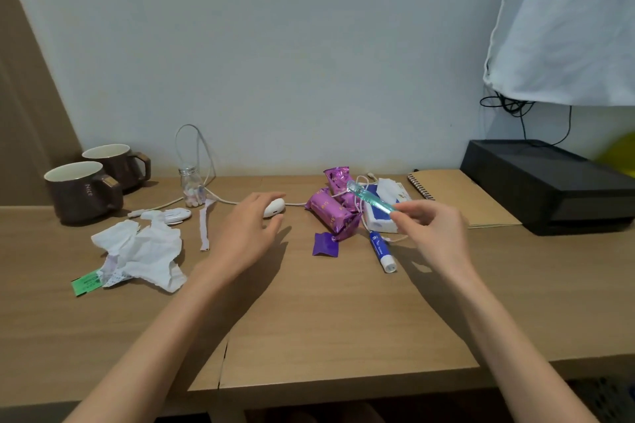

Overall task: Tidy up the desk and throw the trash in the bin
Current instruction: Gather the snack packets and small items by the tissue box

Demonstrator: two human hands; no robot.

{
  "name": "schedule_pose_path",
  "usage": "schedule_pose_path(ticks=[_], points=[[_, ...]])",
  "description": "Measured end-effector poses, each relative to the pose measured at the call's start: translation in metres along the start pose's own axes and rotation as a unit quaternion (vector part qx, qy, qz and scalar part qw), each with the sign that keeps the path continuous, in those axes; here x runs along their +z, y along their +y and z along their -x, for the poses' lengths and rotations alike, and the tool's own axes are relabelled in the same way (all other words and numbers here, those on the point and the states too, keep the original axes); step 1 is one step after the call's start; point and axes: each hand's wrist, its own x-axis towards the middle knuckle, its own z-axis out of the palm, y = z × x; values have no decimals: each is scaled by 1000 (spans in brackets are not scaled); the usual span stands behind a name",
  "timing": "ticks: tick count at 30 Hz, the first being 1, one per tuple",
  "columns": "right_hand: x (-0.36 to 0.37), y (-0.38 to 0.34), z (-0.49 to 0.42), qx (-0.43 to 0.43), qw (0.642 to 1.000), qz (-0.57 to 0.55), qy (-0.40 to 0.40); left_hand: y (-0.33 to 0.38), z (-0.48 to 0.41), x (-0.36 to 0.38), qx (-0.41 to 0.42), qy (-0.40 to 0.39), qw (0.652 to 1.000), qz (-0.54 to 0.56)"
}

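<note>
- My right hand [436, 233] is raised over the right half of the tabletop [326, 319], its fingers [400, 215] pinched together on one end of a translucent teal tube [369, 199]; the tube's free end points up and left, above the purple snack packets [331, 213].
- My left hand [247, 233] hovers low at mid-table with fingers spread and holding nothing, just in front of a small white oval device [275, 207] on a white cable [226, 200].
- Trash as I judge it: crumpled white paper [144, 251] with a green slip [86, 283] at the left, a torn paper strip [205, 227], and a loose purple wrapper piece [324, 244].
- Also standing: two brown mugs [82, 192], a small glass jar [191, 187], a blue-and-white tube [381, 251], a tissue pack [378, 209], a spiral notebook [457, 196] and a black box [549, 182].
- No bin is visible, so I cannot confirm where the trash goes.
- Risk: the pinch sits at the tube's very end; a quick swing could lever it loose onto the packets.
- Risk: the white cable runs among the purple packets; lifting a packet carelessly may drag the cable and the oval device.
- Risk: the jar stands just beside the cable, and a tug could tip it.
- Risk: the light paper scraps may scatter if swept rather than gathered.
</note>
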Motion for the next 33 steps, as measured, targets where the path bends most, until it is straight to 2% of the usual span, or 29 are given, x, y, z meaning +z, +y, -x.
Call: schedule_pose_path(ticks=[4, 8, 11, 18, 21, 24, 29, 33], points=[[-15, 21, -7, 37, 998, 34, 39, 26, -22, 28, 96, -82, 991, 40], [-30, 34, -7, 74, 994, 78, 9, 44, -41, 53, 131, -171, 973, -79], [-41, 44, -5, 93, 990, 110, -10, 45, -48, 62, 137, -192, 966, -108], [-53, 53, 5, 129, 982, 106, -86, 31, -53, 64, 185, -151, 962, -131], [-51, 56, 7, 130, 981, 111, -89, 33, -51, 63, 185, -142, 962, -144], [-51, 56, 6, 103, 979, 152, -92, 39, -51, 59, 176, -123, 969, -119], [-53, 49, 4, 44, 973, 211, -79, 57, -55, 53, 215, -48, 972, -86], [-51, 23, -7, -14, 990, 133, -50, 80, -62, 47, 217, -44, 975, -34]])
